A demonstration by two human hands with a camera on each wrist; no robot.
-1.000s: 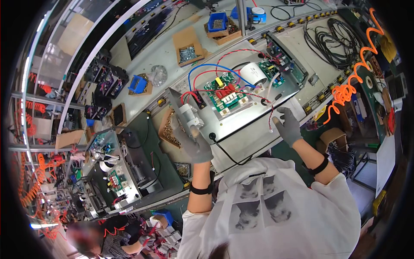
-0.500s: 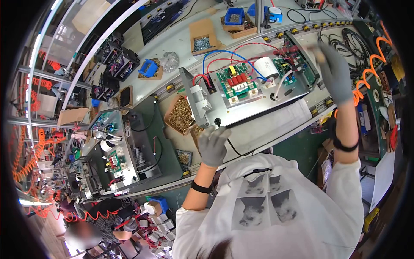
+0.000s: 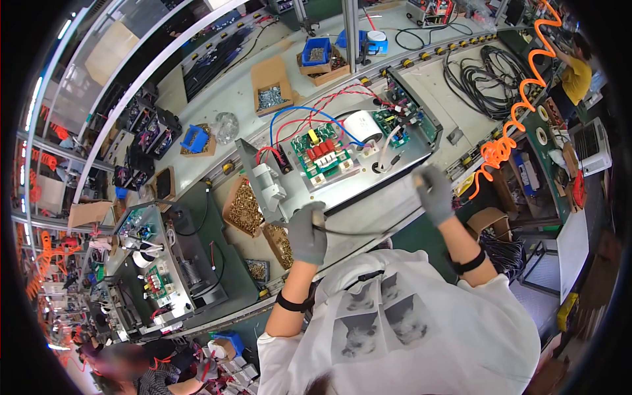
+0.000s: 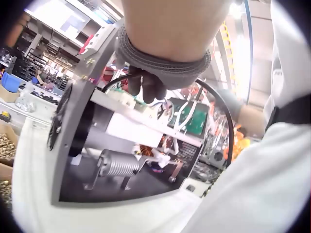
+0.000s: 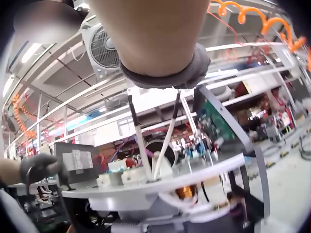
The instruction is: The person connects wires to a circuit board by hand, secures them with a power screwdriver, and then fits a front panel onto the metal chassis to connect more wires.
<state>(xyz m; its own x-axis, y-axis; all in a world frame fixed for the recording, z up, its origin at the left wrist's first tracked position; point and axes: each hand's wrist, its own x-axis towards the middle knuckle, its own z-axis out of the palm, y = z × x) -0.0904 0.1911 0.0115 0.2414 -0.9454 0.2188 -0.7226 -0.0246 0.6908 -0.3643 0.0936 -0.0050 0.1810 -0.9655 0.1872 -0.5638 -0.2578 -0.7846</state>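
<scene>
My left hand [image 3: 307, 234], in a grey glove with bare tips, grips a black cable [image 3: 355, 232] by the front left corner of an open metal chassis [image 3: 355, 189]. In the left wrist view the cable [image 4: 223, 104] arcs out from both sides of the hand [image 4: 148, 87]. My right hand [image 3: 435, 195] hovers by the chassis's front right corner, fingers bent; whether it holds anything is unclear. On the chassis sit a green board [image 3: 322, 155], a white cylinder [image 3: 362, 126] and red and blue wires. The right wrist view shows two white sleeves [image 5: 143, 150] with black ends below the right hand.
Boxes of brass parts [image 3: 244, 205] stand left of the chassis, and a second open unit [image 3: 158, 276] lies further left. A coiled black cable [image 3: 490, 76] and an orange air hose [image 3: 500, 153] are at the right. Another person [image 3: 155, 378] is at lower left.
My left hand has taken hold of the black cable and drawn it off to the side. My right hand went out over the chassis's right end and came back to its front edge.
</scene>
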